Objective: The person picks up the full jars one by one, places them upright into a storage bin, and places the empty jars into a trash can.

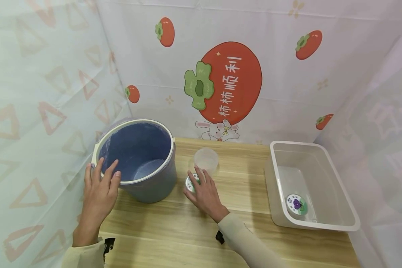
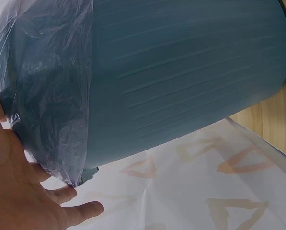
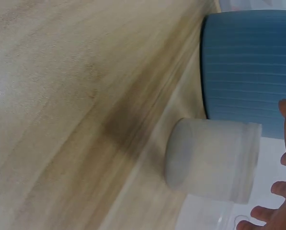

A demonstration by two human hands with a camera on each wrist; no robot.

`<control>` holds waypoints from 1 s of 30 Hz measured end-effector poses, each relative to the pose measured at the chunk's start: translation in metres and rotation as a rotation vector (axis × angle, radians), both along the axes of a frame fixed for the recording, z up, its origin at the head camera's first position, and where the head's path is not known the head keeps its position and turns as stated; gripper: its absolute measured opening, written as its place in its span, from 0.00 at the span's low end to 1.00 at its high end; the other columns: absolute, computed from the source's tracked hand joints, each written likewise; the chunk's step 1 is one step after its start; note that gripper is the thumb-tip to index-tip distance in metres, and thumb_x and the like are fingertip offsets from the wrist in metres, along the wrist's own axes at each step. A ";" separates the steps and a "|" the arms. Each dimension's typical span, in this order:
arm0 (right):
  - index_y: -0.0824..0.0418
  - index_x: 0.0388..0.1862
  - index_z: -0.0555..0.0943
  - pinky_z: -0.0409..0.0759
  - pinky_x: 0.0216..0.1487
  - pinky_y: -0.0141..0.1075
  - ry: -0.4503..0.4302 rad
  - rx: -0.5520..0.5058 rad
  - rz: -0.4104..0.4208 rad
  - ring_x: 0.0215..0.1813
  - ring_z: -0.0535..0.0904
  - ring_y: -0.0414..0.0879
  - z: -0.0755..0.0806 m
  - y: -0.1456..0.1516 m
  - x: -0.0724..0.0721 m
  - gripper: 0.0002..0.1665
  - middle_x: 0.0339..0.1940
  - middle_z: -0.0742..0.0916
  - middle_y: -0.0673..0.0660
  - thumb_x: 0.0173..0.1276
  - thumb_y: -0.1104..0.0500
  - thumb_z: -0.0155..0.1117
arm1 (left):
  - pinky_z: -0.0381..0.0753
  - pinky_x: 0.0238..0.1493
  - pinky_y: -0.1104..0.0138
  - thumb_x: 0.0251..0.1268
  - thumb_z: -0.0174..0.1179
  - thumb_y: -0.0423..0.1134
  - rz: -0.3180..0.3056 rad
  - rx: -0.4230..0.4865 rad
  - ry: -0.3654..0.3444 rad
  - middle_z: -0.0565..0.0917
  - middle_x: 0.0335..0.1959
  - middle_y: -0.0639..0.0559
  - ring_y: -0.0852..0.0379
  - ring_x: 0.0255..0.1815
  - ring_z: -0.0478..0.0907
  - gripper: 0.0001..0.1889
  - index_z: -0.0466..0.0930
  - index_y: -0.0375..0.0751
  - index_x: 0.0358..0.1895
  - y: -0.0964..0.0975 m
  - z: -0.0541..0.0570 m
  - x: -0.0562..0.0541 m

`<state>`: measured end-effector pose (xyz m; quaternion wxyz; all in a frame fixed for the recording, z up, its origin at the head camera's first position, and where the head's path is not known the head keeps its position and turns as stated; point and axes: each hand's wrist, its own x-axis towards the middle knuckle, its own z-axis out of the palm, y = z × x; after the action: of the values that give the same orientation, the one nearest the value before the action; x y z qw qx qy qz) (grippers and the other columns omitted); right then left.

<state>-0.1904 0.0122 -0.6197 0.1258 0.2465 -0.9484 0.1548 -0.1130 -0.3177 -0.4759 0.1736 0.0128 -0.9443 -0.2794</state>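
- Now we have our left hand (image 1: 98,190) at the lower left of the head view, fingers straight and resting on the rim of the blue bucket (image 1: 139,160); it touches the bucket but does not grasp it.
- Our right hand (image 1: 204,193), near the middle of the frame, lies flat with spread fingers over a small round lid (image 1: 189,182) on the desk (image 1: 174,227), pressing or covering it, not curled round it.
- Just above that hand stands a clear plastic cup (image 1: 206,160), apart from the fingers; the right wrist view shows it (image 3: 212,160) beside the bucket wall.
- At the right of the frame a white bin (image 1: 335,186) holds another round lid (image 1: 296,204).
- We judge the step in hand to be taking up the lid under our right hand while the left steadies the bucket.
- Next we would need to curl the fingers under the lid's edge, since it lies flat on the wood.
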 end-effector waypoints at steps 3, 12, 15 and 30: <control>0.49 0.87 0.68 0.79 0.73 0.61 -0.043 0.008 -0.008 0.82 0.71 0.67 -0.004 0.000 0.001 0.44 0.88 0.68 0.61 0.80 0.31 0.61 | 0.35 0.84 0.27 0.92 0.43 0.50 0.004 -0.002 0.002 0.54 0.87 0.25 0.28 0.91 0.30 0.28 0.71 0.36 0.81 0.000 0.000 0.000; 0.51 0.87 0.67 0.81 0.73 0.60 -0.088 -0.001 0.015 0.79 0.74 0.66 -0.017 0.002 0.004 0.46 0.88 0.68 0.61 0.80 0.32 0.63 | 0.36 0.84 0.26 0.92 0.43 0.50 0.000 -0.004 0.009 0.54 0.87 0.25 0.29 0.91 0.30 0.29 0.71 0.36 0.81 0.001 -0.001 0.000; 0.52 0.88 0.66 0.83 0.69 0.60 -0.068 -0.014 0.029 0.79 0.73 0.66 -0.024 0.004 0.003 0.47 0.89 0.67 0.61 0.80 0.33 0.64 | 0.36 0.84 0.26 0.92 0.43 0.51 0.000 -0.002 0.013 0.54 0.87 0.26 0.29 0.91 0.30 0.29 0.71 0.36 0.81 0.001 -0.001 0.000; 0.51 0.90 0.60 0.91 0.59 0.51 -0.095 -0.148 0.059 0.80 0.71 0.65 -0.046 0.006 0.002 0.45 0.92 0.60 0.59 0.83 0.46 0.67 | 0.38 0.82 0.24 0.92 0.42 0.51 -0.001 0.004 -0.010 0.51 0.89 0.28 0.29 0.91 0.29 0.30 0.69 0.37 0.82 0.002 0.001 0.001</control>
<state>-0.1887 0.0179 -0.6656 0.0941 0.2566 -0.9316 0.2394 -0.1118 -0.3159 -0.4744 0.1686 0.0142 -0.9446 -0.2814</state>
